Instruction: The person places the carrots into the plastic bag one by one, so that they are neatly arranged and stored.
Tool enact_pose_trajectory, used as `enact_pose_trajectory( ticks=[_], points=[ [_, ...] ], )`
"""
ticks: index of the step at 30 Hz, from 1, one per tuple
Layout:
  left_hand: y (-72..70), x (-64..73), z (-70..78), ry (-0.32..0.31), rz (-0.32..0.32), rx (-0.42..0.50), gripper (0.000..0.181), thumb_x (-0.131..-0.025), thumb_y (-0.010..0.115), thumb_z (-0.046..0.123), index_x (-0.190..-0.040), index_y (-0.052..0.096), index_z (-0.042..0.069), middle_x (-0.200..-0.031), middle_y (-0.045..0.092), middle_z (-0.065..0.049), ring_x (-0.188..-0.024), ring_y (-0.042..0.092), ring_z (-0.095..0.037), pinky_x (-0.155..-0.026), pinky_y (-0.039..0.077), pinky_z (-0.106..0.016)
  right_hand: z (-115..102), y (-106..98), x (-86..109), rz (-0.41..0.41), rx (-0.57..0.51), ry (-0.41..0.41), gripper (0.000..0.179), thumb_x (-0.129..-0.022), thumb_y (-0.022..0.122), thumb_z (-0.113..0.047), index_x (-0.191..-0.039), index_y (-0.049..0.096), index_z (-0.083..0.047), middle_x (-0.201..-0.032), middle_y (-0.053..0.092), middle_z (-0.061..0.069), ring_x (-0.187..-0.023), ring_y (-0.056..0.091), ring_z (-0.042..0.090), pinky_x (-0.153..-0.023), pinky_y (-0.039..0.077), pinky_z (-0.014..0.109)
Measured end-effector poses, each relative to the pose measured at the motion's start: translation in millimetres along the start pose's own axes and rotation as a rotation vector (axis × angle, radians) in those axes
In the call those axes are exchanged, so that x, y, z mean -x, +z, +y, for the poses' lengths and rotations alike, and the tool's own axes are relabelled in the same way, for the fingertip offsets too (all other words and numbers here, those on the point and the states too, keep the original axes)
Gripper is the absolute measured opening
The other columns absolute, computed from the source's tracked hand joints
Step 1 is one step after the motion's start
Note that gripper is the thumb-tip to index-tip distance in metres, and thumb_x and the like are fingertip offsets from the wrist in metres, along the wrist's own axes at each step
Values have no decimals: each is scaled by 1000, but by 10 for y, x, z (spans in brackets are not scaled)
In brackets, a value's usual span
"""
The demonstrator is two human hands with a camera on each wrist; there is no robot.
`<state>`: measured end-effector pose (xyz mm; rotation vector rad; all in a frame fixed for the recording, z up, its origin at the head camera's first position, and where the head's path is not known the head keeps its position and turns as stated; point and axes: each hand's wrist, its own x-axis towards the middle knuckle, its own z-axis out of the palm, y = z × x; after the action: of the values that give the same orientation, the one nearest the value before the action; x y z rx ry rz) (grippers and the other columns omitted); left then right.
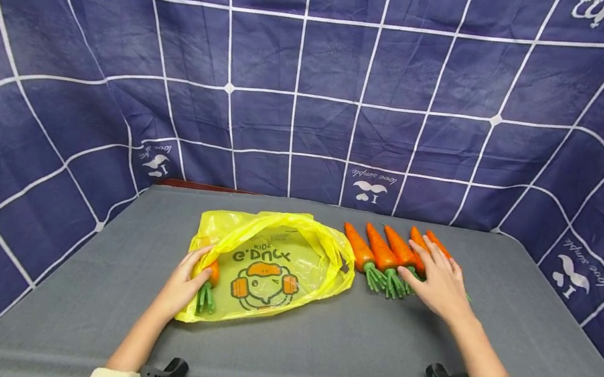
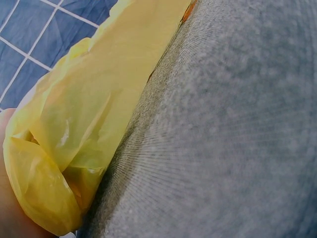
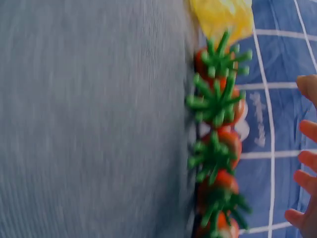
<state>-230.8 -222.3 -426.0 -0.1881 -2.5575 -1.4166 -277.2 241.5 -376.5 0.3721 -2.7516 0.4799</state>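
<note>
On the grey table (image 1: 307, 365), the yellow bag (image 1: 332, 283) is held at its rim by the left hand (image 1: 186, 278). One carrot (image 1: 213, 274) is already contained, beside that hand. Farther right, the right hand (image 1: 438, 285) is held with fingers spread, gripping nothing; contact cannot be confirmed. Beneath and beyond it, five carrots (image 1: 383, 254) are left outside the bag, laid in a row.

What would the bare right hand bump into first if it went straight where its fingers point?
Probably the tapered, orange, green-stemmed carrots at the row's right end, under the bare right hand, though the exact gap is unclear.
</note>
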Motion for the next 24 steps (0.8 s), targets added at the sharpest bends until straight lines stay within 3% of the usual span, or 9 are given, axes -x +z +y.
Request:
enact_pose_trajectory(
  ticks=[7, 13, 24],
  points=[
    [-2, 3, 1, -12, -6, -9, 47, -92, 49, 13, -138, 36, 12, -144, 30, -16, -134, 26, -36, -104, 22, -59, 325, -49, -6, 15, -9, 60, 63, -87, 52, -46, -136, 38, -9, -148, 19, 21, -135, 17, 42, -98, 13, 68],
    [7, 0, -3, -4, 1, -4, 47, -92, 50, 13, -137, 37, 11, -143, 31, -17, -133, 26, -35, -105, 22, -58, 562, -43, -14, -34, -18, 127, 61, -90, 45, -46, -137, 36, -7, -149, 13, 24, -135, 12, 46, -96, 14, 70],
    [2, -9, -7, -13, 1, -4, 47, -92, 50, 13, -137, 38, 12, -143, 31, -17, -134, 26, -36, -105, 22, -58, 736, 8, -107, -107, -85, 184, 54, -95, 38, -36, -139, 32, -4, -149, 6, 26, -131, 14, 52, -92, 17, 73]
  ],
)
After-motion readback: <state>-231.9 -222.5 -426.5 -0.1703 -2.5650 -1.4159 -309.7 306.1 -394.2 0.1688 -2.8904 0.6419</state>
